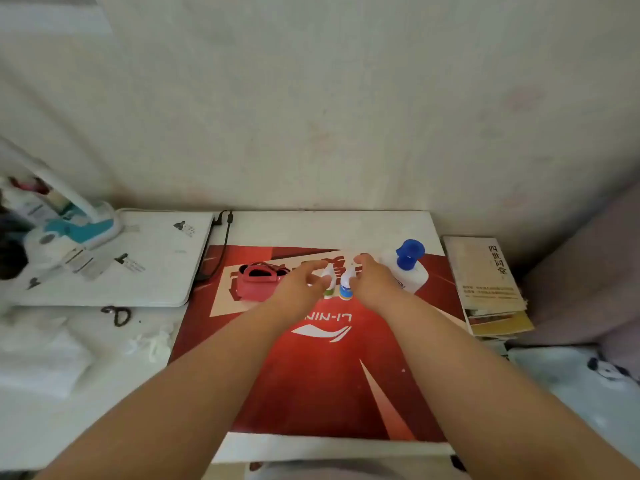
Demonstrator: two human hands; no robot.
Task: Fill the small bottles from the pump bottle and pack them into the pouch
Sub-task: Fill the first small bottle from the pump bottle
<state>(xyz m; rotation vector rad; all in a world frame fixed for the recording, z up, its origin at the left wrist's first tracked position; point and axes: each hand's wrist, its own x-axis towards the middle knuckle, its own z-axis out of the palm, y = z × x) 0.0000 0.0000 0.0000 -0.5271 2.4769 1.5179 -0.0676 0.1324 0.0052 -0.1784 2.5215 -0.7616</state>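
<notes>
Early step, I judge: L hand pinches small white green-labelled bottle, R hand grips small white blue-labelled bottle, both upright on red printed mat, btwn pink fabric pouch & white blue-pump plastic bottle. Next prob. needs caps off w/o tipping.

A red LI-NING sheet lies flat on a white table. Near the sheet's far middle stand two small bottles, close together. The left hand pinches the green-labelled small bottle, and the right hand curls its fingers round the blue-labelled small bottle. On the sheet's far left part sits a pink pouch, its mouth open. At the far right corner stands a white pump bottle with a blue pump head. Off the sheet's right edge lies a stack of books; off its left edge lie a white laptop and a black cable.
</notes>
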